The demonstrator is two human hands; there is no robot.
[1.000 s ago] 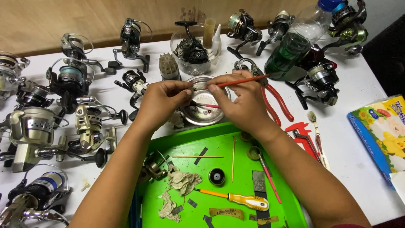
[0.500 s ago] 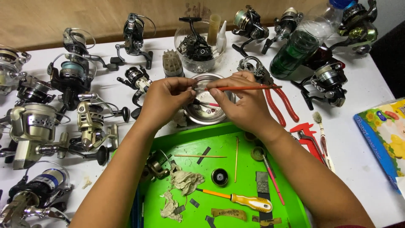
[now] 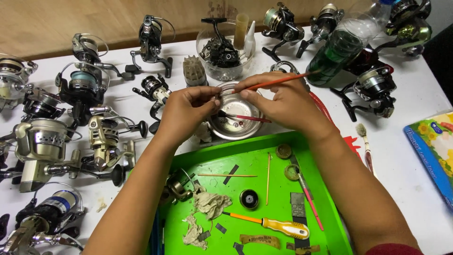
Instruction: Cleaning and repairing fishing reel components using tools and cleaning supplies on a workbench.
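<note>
My left hand [image 3: 188,111] pinches a small part over a round metal bowl [image 3: 236,126] at mid-table; the part is too small to tell what it is. My right hand [image 3: 282,100] holds an orange-handled paintbrush [image 3: 283,79], whose tip meets the part at my left fingertips. A second, red-handled brush [image 3: 245,117] lies across the bowl. Below my hands sits a green tray [image 3: 311,163] with a yellow-handled screwdriver [image 3: 278,225], wooden sticks, a round black part [image 3: 248,198] and dirty rags [image 3: 207,204].
Several fishing reels [image 3: 42,146] crowd the white table on the left and along the back. A clear bowl with a black reel [image 3: 221,53], a green plastic bottle [image 3: 344,45], red pliers, a worn toothbrush [image 3: 364,139] and a colourful box [image 3: 434,146] stand around.
My view has shifted slightly. The orange brush has tilted, its handle now angling up to the right, and my hands have come closer together over the metal bowl.
</note>
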